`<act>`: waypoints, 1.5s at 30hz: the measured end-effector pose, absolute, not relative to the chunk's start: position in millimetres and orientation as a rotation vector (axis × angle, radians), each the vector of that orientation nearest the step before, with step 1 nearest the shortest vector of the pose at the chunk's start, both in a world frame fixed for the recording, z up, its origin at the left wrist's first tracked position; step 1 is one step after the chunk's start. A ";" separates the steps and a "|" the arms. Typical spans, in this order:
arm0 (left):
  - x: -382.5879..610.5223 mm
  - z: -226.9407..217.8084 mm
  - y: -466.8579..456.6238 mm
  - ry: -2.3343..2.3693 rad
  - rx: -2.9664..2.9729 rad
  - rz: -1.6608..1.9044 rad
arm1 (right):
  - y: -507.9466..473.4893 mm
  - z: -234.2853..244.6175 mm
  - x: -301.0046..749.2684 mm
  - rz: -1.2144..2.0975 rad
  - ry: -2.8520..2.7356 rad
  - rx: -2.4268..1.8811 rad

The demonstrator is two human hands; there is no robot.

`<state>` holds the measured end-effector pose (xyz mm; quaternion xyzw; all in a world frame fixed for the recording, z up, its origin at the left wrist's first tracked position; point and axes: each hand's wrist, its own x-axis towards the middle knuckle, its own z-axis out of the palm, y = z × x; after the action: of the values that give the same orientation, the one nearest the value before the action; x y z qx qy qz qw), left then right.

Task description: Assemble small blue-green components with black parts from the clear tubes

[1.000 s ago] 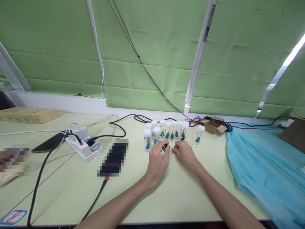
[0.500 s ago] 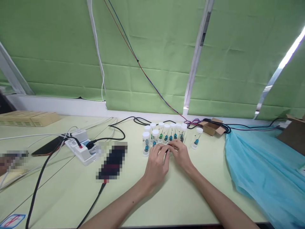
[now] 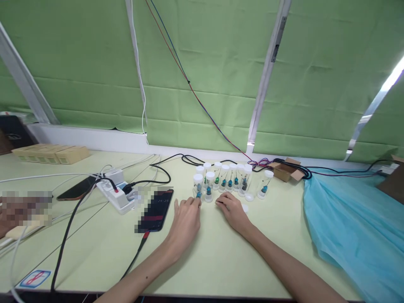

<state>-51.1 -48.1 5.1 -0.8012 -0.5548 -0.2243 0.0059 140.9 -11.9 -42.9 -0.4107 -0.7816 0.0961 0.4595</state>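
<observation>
My left hand (image 3: 186,221) has its fingers closed at the lower end of a clear tube with a white cap (image 3: 198,179); its base is hidden behind the fingertips. Right beside it stands another capped tube (image 3: 209,181) with a blue piece inside. My right hand (image 3: 232,210) rests on the table with fingers bent and pressed together; what they hold, if anything, is hidden. Near its knuckles lie a loose white cap (image 3: 249,197) and a second white round piece (image 3: 245,208), partly covered by the hand. Behind stand several capped tubes (image 3: 230,179) holding blue or green pieces with thin stems.
One capped tube (image 3: 265,184) stands apart at right. Further right are a small open carton (image 3: 285,170) and blue sheeting (image 3: 341,214). To the left lie a phone on a cable (image 3: 158,210), a power strip (image 3: 118,198), a dark phone (image 3: 78,188), cardboard boxes (image 3: 50,153) and another person's blurred hand (image 3: 19,212).
My hands, together half a second ago, are now apart. The left has moved left to the front tube, the right lies lower on the table. Two white round pieces now show near the right hand.
</observation>
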 end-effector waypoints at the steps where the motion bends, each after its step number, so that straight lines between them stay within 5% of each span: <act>1: -57.9 3.1 -45.3 -1.758 -2.476 -0.693 | -12.7 -42.7 140.3 0.239 -1.939 -1.017; 15: -80.9 -14.4 -26.5 -1.889 -2.434 -0.938 | -18.3 -45.1 139.1 0.216 -2.018 -1.058; 33: -23.9 -21.9 -30.5 -1.003 -2.577 -1.641 | -26.0 -37.2 144.0 0.285 -1.725 -0.968; 45: -21.2 -19.9 -26.2 -1.449 -2.620 -2.353 | -23.8 -35.4 143.2 0.283 -1.783 -0.865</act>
<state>-21.2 -26.2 -19.9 -0.6501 -0.3597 -0.5839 -0.3271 143.2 -23.8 -35.4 -0.3637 -0.7500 0.1191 0.5395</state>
